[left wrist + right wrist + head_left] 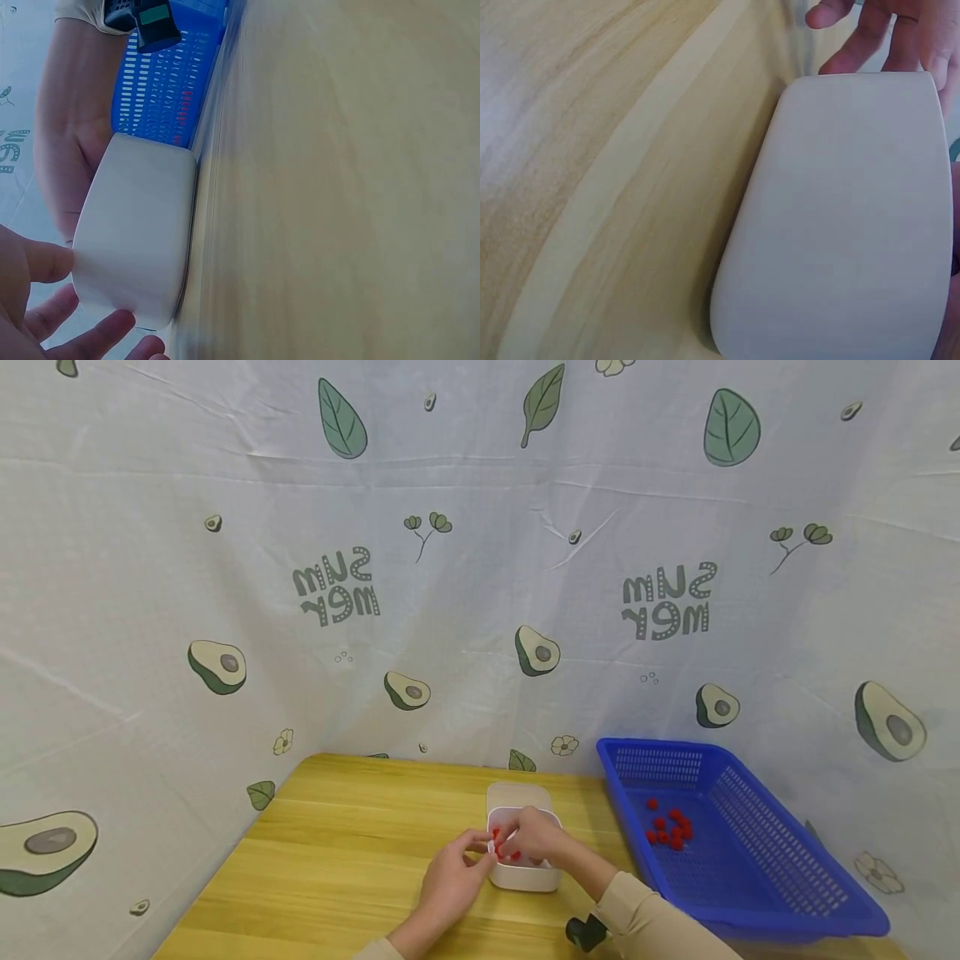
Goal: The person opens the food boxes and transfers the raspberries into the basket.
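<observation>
A small whitish box (525,878) stands on the table, its lid (519,795) tipped back behind it. Several small red pieces (515,856) lie inside, too small to name more closely. My left hand (453,878) is at the box's left end. Its thumb (51,262) touches by the rim, and the other fingers spread along the end wall. My right hand (534,835) reaches over the rim into the box, fingers bent down among the red pieces. Whether it pinches one cannot be seen; in both wrist views the front wall (847,217) hides the inside.
A blue perforated basket (750,868) stands to the right, with several red pieces (677,832) toward its left side. A dark device (587,933) sits by the right wrist. Behind the wooden table (337,852) hangs a printed curtain (465,635).
</observation>
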Demonstrator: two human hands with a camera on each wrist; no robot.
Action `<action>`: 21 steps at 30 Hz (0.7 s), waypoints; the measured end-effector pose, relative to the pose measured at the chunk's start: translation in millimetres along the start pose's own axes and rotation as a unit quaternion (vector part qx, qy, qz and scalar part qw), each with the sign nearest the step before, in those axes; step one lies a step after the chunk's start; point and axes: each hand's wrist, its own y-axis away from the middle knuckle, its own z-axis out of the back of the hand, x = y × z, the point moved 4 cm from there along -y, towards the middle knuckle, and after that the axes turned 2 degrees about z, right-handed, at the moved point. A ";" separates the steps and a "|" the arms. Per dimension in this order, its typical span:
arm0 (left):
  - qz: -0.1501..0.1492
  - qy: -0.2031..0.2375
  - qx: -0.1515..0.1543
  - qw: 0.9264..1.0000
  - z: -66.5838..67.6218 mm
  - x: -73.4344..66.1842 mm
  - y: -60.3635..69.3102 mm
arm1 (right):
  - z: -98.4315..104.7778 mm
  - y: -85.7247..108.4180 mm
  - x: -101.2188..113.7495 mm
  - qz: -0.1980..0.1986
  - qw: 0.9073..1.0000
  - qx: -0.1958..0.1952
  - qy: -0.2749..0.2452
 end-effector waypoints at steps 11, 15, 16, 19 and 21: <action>0.007 0.003 0.001 1.000 0.4 -1.1 1.1 | 20.3 -0.3 0.3 -0.031 0.999 -0.012 -0.026; 0.010 0.007 0.003 1.000 0.7 -1.8 0.6 | 31.8 3.1 1.9 -0.043 0.999 -0.017 -0.023; 0.011 0.007 0.004 1.000 0.5 -1.7 0.3 | 34.4 4.0 2.4 -0.046 0.998 -0.019 -0.026; 0.014 0.004 0.007 1.000 -0.1 -1.0 -0.4 | 42.0 6.7 3.1 -0.060 0.997 -0.031 -0.035; 0.016 0.003 0.009 1.000 -1.0 0.1 -0.8 | 47.0 8.4 2.6 -0.067 0.996 -0.039 -0.039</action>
